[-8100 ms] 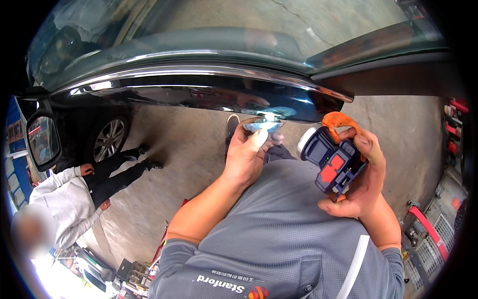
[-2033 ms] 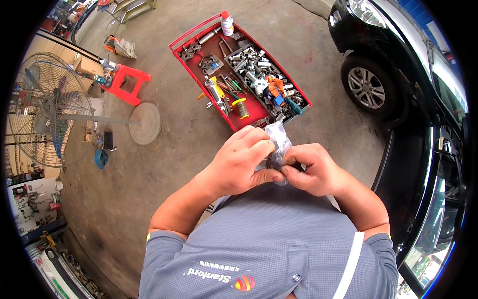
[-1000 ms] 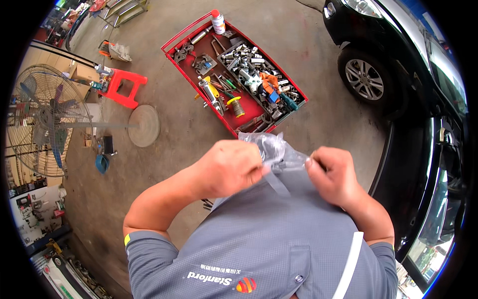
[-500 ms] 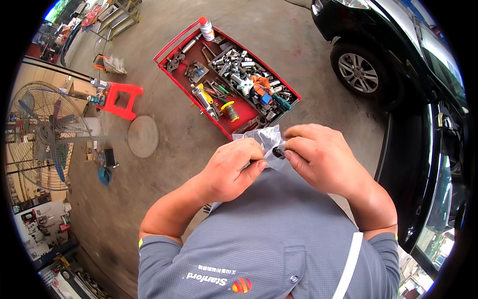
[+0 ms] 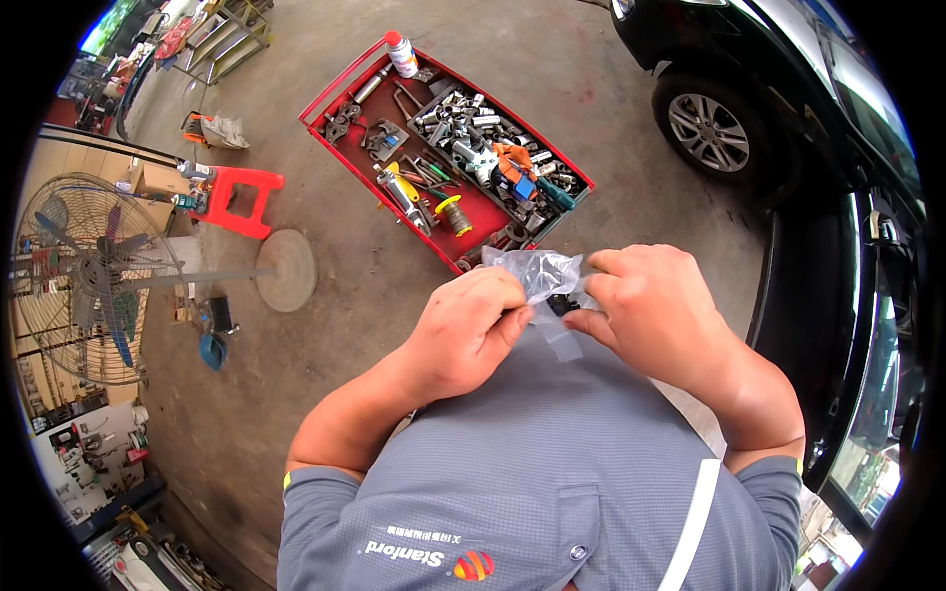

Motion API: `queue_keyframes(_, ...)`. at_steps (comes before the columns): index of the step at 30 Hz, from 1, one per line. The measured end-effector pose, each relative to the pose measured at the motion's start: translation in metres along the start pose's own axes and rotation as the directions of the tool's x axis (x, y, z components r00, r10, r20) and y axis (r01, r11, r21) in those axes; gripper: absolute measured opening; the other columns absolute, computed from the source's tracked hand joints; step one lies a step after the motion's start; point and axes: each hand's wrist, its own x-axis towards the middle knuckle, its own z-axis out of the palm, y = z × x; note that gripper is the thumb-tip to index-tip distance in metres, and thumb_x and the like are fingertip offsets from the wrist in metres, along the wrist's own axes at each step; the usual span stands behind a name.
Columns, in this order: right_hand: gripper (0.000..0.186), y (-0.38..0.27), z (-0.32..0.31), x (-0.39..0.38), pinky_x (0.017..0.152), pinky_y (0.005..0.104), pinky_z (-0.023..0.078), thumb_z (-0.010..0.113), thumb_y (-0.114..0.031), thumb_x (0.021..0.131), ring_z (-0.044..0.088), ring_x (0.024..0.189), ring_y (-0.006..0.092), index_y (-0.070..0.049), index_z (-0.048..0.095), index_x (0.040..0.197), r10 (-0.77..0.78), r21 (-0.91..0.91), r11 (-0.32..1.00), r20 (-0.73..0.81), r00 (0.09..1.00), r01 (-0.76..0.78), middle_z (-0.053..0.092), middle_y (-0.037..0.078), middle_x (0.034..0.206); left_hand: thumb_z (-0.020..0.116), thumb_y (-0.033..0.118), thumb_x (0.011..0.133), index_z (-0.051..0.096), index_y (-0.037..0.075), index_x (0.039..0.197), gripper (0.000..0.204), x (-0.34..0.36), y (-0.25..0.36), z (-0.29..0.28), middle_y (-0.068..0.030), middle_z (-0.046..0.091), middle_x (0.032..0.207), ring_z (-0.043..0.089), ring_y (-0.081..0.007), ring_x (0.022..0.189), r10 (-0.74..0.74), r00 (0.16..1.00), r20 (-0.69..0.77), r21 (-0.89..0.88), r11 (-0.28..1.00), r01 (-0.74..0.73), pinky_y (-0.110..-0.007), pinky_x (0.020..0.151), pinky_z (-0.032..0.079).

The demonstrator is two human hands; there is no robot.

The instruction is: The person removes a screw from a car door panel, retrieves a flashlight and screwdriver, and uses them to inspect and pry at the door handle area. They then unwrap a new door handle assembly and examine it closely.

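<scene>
A crumpled clear plastic bag (image 5: 537, 275) is between my hands, above my grey shirt, with a small black part (image 5: 564, 303) partly visible in it. My left hand (image 5: 466, 333) pinches the bag's left side, fingers curled. My right hand (image 5: 648, 313) grips at the bag's right side, thumb beside the black part and fingertips partly hidden. Just beyond the bag stands a red tool tray (image 5: 467, 225) holding several sockets, hand tools, a yellow spool (image 5: 453, 215) and a white spray can with a red cap (image 5: 402, 56).
A black car (image 5: 769, 128) with an open door (image 5: 808, 286) is on the right. A caged fan (image 5: 99, 276) on a round base (image 5: 287, 271) stands at left, below a red plastic stool (image 5: 236, 202). A metal step trolley (image 5: 222, 39) is at back left.
Earlier my hands held tools at a car door; now they hold the plastic bag. Over the last second, both hands have shifted and the bag has crumpled differently, exposing the black part more.
</scene>
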Motion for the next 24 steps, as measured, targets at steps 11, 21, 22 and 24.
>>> queue_keyframes(11,0.027,0.022,0.054,0.017,0.076,0.0406,0.055,0.074,-0.010,0.082,0.069,0.085,0.0332,0.000,0.066,0.105,0.238,0.529,0.785,0.225,0.945,-0.323,0.071,0.019,0.095,0.077,0.003,0.082,0.059,0.004,0.096,0.023,0.008,-0.004,0.030,-0.0117,0.067,0.095,0.066,-0.0331,0.087,0.081,0.993,0.083,0.082,0.993,-0.088,-0.043,0.077,0.053)
queue_keyframes(21,0.036,0.055,0.058,-0.011,0.086,0.0294,0.052,0.076,-0.021,0.091,0.065,0.094,0.0144,0.004,0.064,0.114,0.410,0.988,-0.016,0.147,0.900,-0.154,0.070,0.008,0.103,0.053,0.036,0.105,0.057,-0.001,0.128,0.043,-0.063,-0.108,-0.040,-0.0149,0.063,0.125,0.062,-0.0267,0.112,-0.724,0.612,-0.316,-0.458,0.682,0.570,-0.039,0.099,0.049)
queue_keyframes(22,0.037,0.055,0.063,-0.012,0.087,0.0301,0.051,0.076,-0.023,0.091,0.065,0.094,0.0153,0.003,0.064,0.112,0.419,0.990,-0.086,0.137,0.897,-0.111,0.069,0.009,0.102,0.050,0.040,0.106,0.057,0.000,0.130,0.047,-0.068,-0.109,-0.042,-0.0150,0.063,0.126,0.062,-0.0268,0.112,-0.827,0.548,-0.126,-0.704,0.464,0.537,-0.040,0.099,0.050)
queue_keyframes(24,0.035,0.052,0.065,-0.013,0.088,0.0299,0.051,0.076,-0.021,0.091,0.065,0.096,0.0154,0.004,0.064,0.112,0.446,0.984,-0.044,0.172,0.879,-0.170,0.069,0.009,0.103,0.041,0.050,0.107,0.058,0.000,0.130,0.058,-0.076,-0.109,-0.036,-0.0162,0.065,0.126,0.064,-0.0266,0.111,-0.845,0.509,0.165,-0.883,0.103,0.457,-0.042,0.097,0.053)
